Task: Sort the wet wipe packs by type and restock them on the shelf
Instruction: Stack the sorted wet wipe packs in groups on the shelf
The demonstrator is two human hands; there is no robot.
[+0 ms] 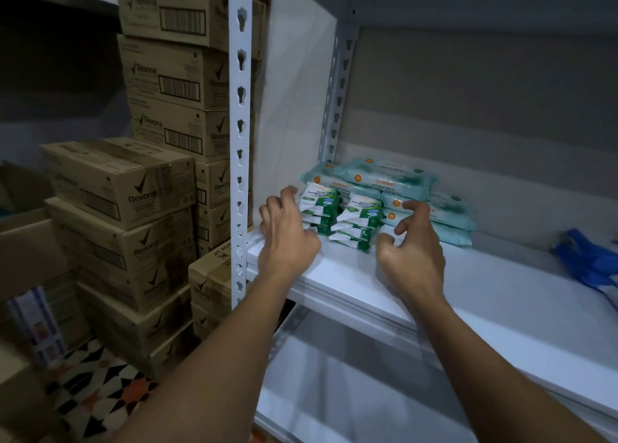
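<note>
Two bare hands reaching onto the white shelf (pixel 485 282), flanking the stock at its left end. Left hand (pixel 287 238) just beside the left stack of small green-and-white wipe packs (pixel 319 208), fingers (pixel 289 193) loosely curled and spread, holding nothing; cannot tell whether the fingertips touch the packs. Right hand (pixel 413 248) to the right of the second green-and-white stack (pixel 359 222), fingers (pixel 414 206) likewise half-curled and apart, gripping nothing, raised in front of the larger pale teal packs (pixel 394 181). Teal packs piled flat behind and to the right of the green stacks, toward the back wall, with orange round marks and orange lettering. Two green stacks side by side near the shelf's front left corner, next to the slotted white upright (pixel 240 141). Blue plastic bag (pixel 588 262) lying at the far right of the shelf, well apart from the packs. Brown Rexona cartons (pixel 123 181) stacked left of the rack, above a patterned floor (pixel 97 392).
</note>
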